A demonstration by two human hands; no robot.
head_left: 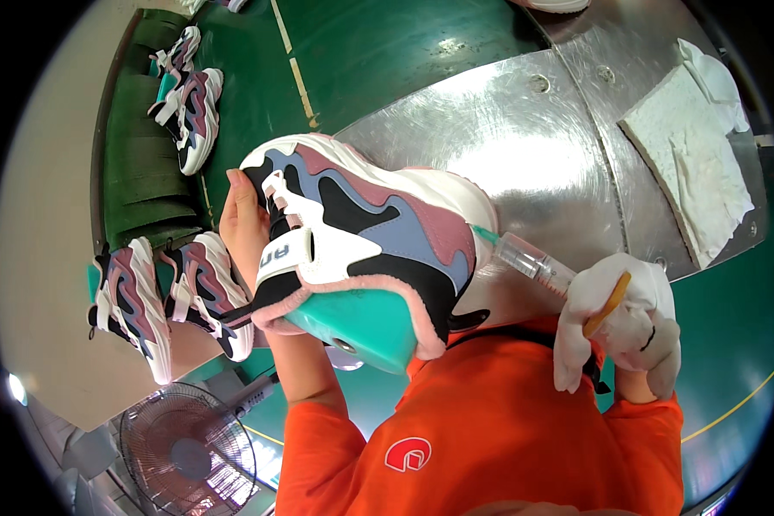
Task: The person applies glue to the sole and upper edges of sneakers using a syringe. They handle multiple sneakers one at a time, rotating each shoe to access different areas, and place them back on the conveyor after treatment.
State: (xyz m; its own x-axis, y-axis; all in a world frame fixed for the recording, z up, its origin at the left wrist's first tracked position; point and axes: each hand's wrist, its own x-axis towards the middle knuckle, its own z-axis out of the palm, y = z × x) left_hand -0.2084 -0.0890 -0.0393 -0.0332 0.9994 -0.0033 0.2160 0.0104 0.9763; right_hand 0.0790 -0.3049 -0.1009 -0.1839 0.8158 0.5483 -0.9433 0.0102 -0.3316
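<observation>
My bare left hand (244, 222) is wrapped round the front part of a sneaker (387, 215), its fingers partly hidden behind it. The sneaker is pink, blue-grey, black and white with a pink fuzzy collar, and lies tilted on its side in the air. A teal shoe last (361, 325) fills its opening. My right hand (625, 318), in a white glove, is closed round a clear syringe (533, 262). The syringe's green tip (485, 233) meets the seam between upper and white sole near the heel. A yellow-brown stick (608, 303) is also tucked in the gloved fingers.
Under the sneaker is a shiny metal plate (456, 112) beside a green surface (353, 52). White cloth and a pad (701, 163) lie at the right. Several similar sneakers (138, 310) stand on the left, some on a dark green rack (142, 129). A fan (189, 456) stands lower left.
</observation>
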